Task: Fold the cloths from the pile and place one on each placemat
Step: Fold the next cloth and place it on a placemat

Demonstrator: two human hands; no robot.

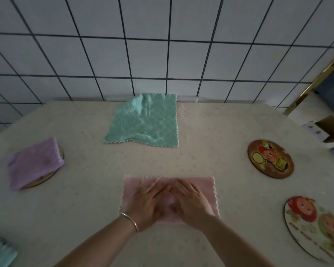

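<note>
Against the tiled wall, the table (pixel 85 189) shows the task partly done: a folded purple cloth (pixel 34 162) covers the far-left placemat (pixel 46 179), two round placemats at right, one far (pixel 270 158) and one near (pixel 314 228), stay bare, a green cloth (pixel 145 122) lies unfolded at the far middle, and the left hand (pixel 148 204) and right hand (pixel 191 203), fingers spread flat, press the half-folded pink cloth (pixel 204 185) at the near middle.

A fluffy pink microfibre cloth (pixel 201 191) is lying matt beside a quilted mint-green cloth (pixel 145 122) and a ribbed lilac cloth (pixel 33 162); round glossy printed placemats (pixel 270 158) are gleaming on the speckled matt tablecloth (pixel 85 199), glazed white wall tiles (pixel 147 58) behind.
</note>
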